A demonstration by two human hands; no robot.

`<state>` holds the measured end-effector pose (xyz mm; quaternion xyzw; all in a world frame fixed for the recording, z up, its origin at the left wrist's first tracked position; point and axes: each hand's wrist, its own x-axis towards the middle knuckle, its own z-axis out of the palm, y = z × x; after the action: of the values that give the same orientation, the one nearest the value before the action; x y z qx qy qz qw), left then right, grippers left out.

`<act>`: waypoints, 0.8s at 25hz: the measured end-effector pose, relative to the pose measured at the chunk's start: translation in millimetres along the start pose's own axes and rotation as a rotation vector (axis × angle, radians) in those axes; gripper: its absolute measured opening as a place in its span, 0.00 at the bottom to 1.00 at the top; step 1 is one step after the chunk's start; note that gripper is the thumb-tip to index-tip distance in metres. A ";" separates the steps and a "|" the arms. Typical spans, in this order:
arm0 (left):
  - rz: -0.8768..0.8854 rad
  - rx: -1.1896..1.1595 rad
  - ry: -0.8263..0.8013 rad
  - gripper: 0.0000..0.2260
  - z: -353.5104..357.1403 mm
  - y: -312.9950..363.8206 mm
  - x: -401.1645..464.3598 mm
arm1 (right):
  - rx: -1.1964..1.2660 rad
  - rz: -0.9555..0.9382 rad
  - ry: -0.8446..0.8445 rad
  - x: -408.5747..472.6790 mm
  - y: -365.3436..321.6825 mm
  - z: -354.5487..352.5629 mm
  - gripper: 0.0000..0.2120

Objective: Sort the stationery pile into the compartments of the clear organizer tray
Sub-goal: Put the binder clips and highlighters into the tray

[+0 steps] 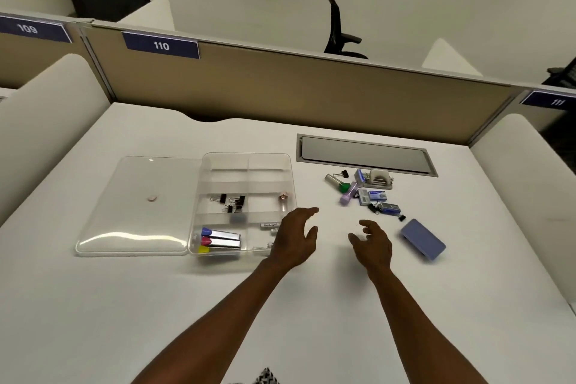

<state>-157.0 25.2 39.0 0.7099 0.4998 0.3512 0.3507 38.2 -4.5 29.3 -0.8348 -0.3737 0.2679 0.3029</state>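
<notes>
The clear organizer tray (204, 165) sits mid-table with its lid (137, 206) lying open to the left. Inside are black binder clips (232, 203), three highlighters (219, 240) with blue, pink and yellow caps, and small items at the right. The stationery pile (364, 193) lies to the right: a green-capped marker, a purple marker, staple boxes, a hole punch and loose binder clips. A purple eraser (423, 238) lies apart. My left hand (296, 237) hovers over the tray's right front corner, fingers relaxed, holding nothing. My right hand (372, 243) hovers empty between tray and pile.
A grey cable-port cover (364, 154) is set into the white desk behind the pile. A tan partition (280, 84) with number plates runs along the far edge. White side dividers flank the desk. An office chair (339, 28) stands beyond the partition.
</notes>
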 end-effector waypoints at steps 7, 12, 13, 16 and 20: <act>-0.020 0.269 -0.424 0.29 51.0 5.5 1.6 | -0.710 -0.081 -0.148 33.1 23.1 -32.5 0.53; -0.013 0.501 -0.606 0.33 61.3 2.9 11.4 | -0.835 -0.104 -0.219 52.8 2.3 -31.7 0.66; 0.004 0.553 -0.614 0.34 61.9 4.0 13.0 | -0.853 -0.107 -0.242 55.6 -0.5 -30.9 0.67; 0.072 0.697 -0.603 0.32 72.2 7.9 18.3 | -0.896 -0.119 -0.262 68.2 -3.3 -30.8 0.71; 0.064 0.749 -0.600 0.33 81.5 8.7 15.6 | -0.878 -0.064 -0.284 83.7 -8.0 -31.9 0.77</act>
<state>-79.8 26.0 7.3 0.8724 0.4466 -0.0626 0.1884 104.3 55.9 37.9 -0.8271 -0.5150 0.1868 -0.1253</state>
